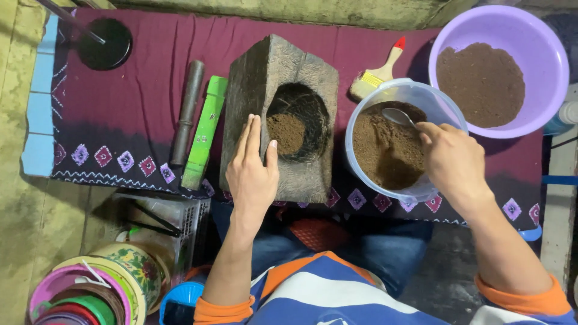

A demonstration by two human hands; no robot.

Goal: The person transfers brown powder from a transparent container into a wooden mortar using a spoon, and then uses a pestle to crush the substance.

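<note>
Wooden, dark and hollowed, the mould block [278,117] holds brown powder; our left hand [251,170] rests flat, released, against it. Right of it, our right hand [453,160] grasps a metal spoon [400,117], handle hidden, in the clear powder-filled tub [404,139].

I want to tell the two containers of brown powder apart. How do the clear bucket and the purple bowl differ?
The clear bucket is see-through with tall walls; the purple bowl is solid lilac, wider and shallower. The bucket sits near the stone block, under the right hand; the bowl sits farther back at the cloth's corner, untouched. A spoon dips into the bucket; the bowl holds none. Both are round, open and hold brown powder.
</note>
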